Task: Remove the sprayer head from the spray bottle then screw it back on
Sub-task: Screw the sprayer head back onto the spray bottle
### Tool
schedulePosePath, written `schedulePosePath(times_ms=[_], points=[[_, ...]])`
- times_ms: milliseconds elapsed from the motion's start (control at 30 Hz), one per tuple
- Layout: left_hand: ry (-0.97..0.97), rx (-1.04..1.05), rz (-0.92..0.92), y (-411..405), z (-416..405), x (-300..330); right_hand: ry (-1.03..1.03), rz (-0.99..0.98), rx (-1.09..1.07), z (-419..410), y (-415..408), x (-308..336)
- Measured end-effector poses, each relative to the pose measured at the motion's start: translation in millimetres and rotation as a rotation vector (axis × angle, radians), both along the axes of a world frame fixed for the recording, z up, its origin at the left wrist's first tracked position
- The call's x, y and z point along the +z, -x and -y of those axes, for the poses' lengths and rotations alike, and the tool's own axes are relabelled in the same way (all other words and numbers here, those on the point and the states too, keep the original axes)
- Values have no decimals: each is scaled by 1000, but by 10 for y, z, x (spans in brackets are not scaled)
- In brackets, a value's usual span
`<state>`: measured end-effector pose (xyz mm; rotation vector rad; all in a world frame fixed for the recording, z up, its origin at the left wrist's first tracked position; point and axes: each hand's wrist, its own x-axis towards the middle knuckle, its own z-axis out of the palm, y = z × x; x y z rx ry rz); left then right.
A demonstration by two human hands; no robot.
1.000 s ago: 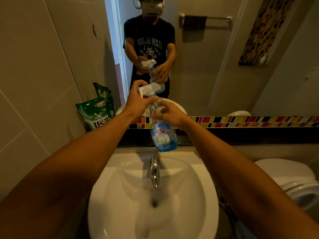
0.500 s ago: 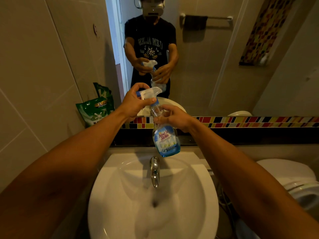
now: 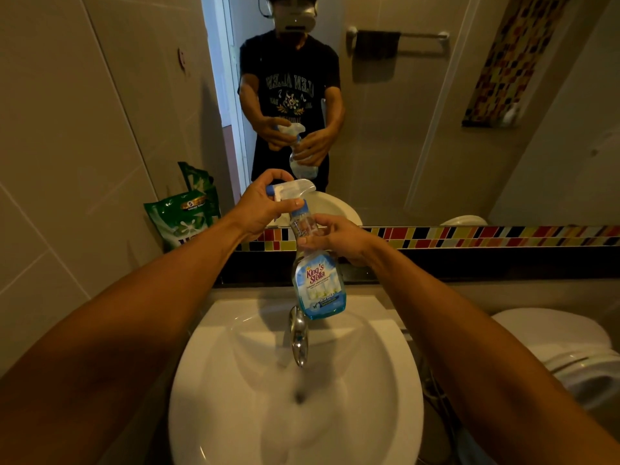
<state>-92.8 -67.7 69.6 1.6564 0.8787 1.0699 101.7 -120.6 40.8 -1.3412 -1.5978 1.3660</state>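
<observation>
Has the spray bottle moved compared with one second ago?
Yes. The spray bottle has tilted: its base swung right, relative to the faucet below, which looks unchanged.

White basin (image 3: 396,380) sits below the hands, chrome tap (image 3: 298,333) at its centre back. Green detergent pouch (image 3: 183,219) leans on the tiled wall, left of the hands. Mirror (image 3: 419,135) beyond them; multicoloured tile strip (image 3: 486,234) under it. Toilet (image 3: 570,350) lower right.
</observation>
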Motion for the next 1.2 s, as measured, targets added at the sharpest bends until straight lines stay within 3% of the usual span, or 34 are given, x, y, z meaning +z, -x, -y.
schedulePosePath(times_ms=[267,467,667,900,1200], points=[[-87,90,-53,-205,79,-43,-98,117,-101,-39,-93,16],[96,123,-10,-305,148,-279,-138,165,-225,-157,-304,-106],[297,105,-161,-550,237,-799,-188,138,-330,-321,-588,-261],[457,21,-167,-1160,178,-1107,-171,109,-288,-535,-973,-452],[536,86,-164,-1677,-51,-1344,-152,115,-253,-806,-1323,-715]])
